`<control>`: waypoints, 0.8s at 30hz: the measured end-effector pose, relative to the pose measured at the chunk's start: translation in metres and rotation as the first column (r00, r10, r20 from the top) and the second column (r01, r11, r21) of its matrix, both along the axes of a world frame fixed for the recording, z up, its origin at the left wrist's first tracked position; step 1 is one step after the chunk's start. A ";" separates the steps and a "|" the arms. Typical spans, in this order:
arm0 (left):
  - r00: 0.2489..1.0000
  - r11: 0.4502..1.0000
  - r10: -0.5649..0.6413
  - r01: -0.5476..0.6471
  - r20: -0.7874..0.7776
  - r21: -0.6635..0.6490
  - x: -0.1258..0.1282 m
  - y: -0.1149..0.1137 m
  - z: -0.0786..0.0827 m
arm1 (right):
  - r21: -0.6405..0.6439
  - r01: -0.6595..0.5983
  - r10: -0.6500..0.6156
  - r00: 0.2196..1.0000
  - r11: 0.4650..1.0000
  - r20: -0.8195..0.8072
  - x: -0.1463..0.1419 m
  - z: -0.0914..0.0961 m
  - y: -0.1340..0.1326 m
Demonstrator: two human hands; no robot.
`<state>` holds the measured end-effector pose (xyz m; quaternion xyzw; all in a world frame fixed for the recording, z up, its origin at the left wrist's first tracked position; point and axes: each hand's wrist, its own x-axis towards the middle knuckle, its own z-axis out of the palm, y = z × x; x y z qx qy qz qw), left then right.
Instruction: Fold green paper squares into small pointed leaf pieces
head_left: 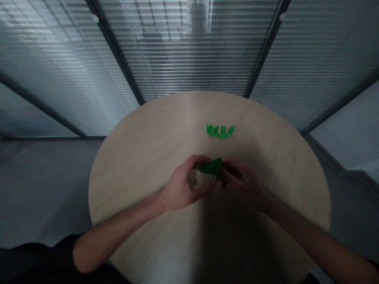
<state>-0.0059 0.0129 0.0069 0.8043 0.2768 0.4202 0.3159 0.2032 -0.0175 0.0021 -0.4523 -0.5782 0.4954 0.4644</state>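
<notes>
A folded piece of green paper (211,167) with a pointed, triangular shape is held between my two hands above the middle of the table. My left hand (183,185) curves round its left side, thumb below and fingers behind the paper. From the right, my right hand (241,179) grips the other edge, its fingers partly in shadow and partly hidden. Beyond the hands, several small folded green paper pieces (220,131) lie in a short row on the tabletop.
The round wooden table (133,157) has a pale grain and a curved edge all round. Behind it stand glass panels with blinds (189,71) and dark frames. Grey floor (53,185) shows on both sides. A dark shadow falls across the front of the table.
</notes>
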 end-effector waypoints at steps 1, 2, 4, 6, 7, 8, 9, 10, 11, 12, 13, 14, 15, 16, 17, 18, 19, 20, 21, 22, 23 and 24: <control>1.000 1.000 -0.002 0.002 -0.002 0.001 0.000 0.000 0.000 | 0.016 0.008 -0.008 1.000 1.000 0.007 0.000 0.000 0.000; 1.000 1.000 -0.001 0.001 -0.004 0.000 0.000 0.000 0.001 | 0.032 0.015 -0.016 1.000 0.999 0.014 0.000 -0.001 0.000; 1.000 1.000 0.001 -0.001 -0.005 -0.012 0.000 0.000 0.001 | 0.058 0.025 -0.026 0.999 0.998 0.027 0.000 -0.002 0.000; 1.000 1.000 -0.006 0.006 -0.001 -0.024 -0.001 0.000 0.000 | 0.074 0.027 -0.030 0.999 0.997 0.038 0.000 -0.003 0.001; 1.000 1.000 -0.010 0.010 0.003 -0.024 -0.001 0.000 0.000 | 0.078 0.027 -0.030 0.999 0.997 0.040 0.000 -0.003 0.001; 1.000 1.000 -0.011 0.011 0.011 -0.018 -0.001 0.000 0.000 | 0.079 0.027 -0.030 0.999 0.997 0.040 0.000 -0.003 0.001; 1.000 1.000 -0.011 0.012 0.019 -0.007 -0.001 0.000 -0.001 | 0.078 0.026 -0.029 0.999 0.997 0.037 0.000 -0.003 0.001; 1.000 1.000 -0.012 0.012 0.028 0.009 -0.001 0.000 -0.001 | 0.075 0.025 -0.028 0.999 0.997 0.034 0.000 -0.003 0.001; 0.999 1.000 -0.013 0.012 0.037 0.024 0.000 0.000 -0.001 | 0.072 0.025 -0.028 0.999 0.997 0.032 0.000 -0.002 0.001; 0.999 0.999 -0.014 0.012 0.041 0.034 0.000 0.000 -0.001 | 0.069 0.029 -0.031 0.999 0.997 0.031 0.000 -0.002 0.001; 0.999 0.999 -0.016 0.014 0.044 0.040 0.000 0.000 -0.002 | 0.067 0.034 -0.036 0.999 0.997 0.032 0.000 -0.002 0.001; 0.999 0.999 -0.018 0.016 0.047 0.040 0.000 0.000 -0.002 | 0.064 0.040 -0.042 0.999 0.997 0.035 0.000 -0.002 0.001; 0.999 0.999 -0.022 0.020 0.050 0.035 0.001 0.000 -0.002 | 0.063 0.049 -0.051 0.998 0.997 0.038 0.000 -0.003 0.001; 0.998 0.999 -0.024 0.022 0.055 0.027 0.001 0.000 -0.002 | 0.064 0.059 -0.062 0.997 0.996 0.041 0.001 -0.003 0.001; 0.998 1.000 -0.024 0.023 0.058 0.019 0.001 0.000 -0.002 | 0.066 0.068 -0.072 0.996 0.995 0.047 0.001 -0.003 0.001; 0.998 1.000 -0.023 0.022 0.061 0.017 0.001 0.000 -0.002 | 0.070 0.076 -0.081 0.995 0.995 0.057 0.001 -0.004 0.001; 0.998 1.000 -0.018 0.017 0.064 0.019 0.001 0.000 -0.002 | 0.075 0.080 -0.086 0.994 0.994 0.070 0.001 -0.005 0.000; 0.998 1.000 -0.012 0.010 0.065 0.025 0.001 0.001 -0.002 | 0.081 0.081 -0.088 0.993 0.993 0.085 0.001 -0.006 0.000; 0.998 0.999 -0.003 0.001 0.063 0.035 0.001 0.001 -0.001 | 0.088 0.076 -0.085 0.991 0.993 0.101 0.001 -0.006 0.000; 0.998 0.999 0.005 -0.008 0.057 0.047 0.001 0.002 -0.001 | 0.097 0.068 -0.080 0.990 0.993 0.119 0.001 -0.007 0.000; 0.999 0.998 0.011 -0.014 0.048 0.062 0.001 0.003 0.000 | 0.109 0.059 -0.074 0.987 0.992 0.139 0.002 -0.008 -0.001; 0.999 0.997 0.016 -0.019 0.039 0.076 0.001 0.003 0.000 | 0.122 0.048 -0.067 0.984 0.991 0.162 0.002 -0.008 -0.001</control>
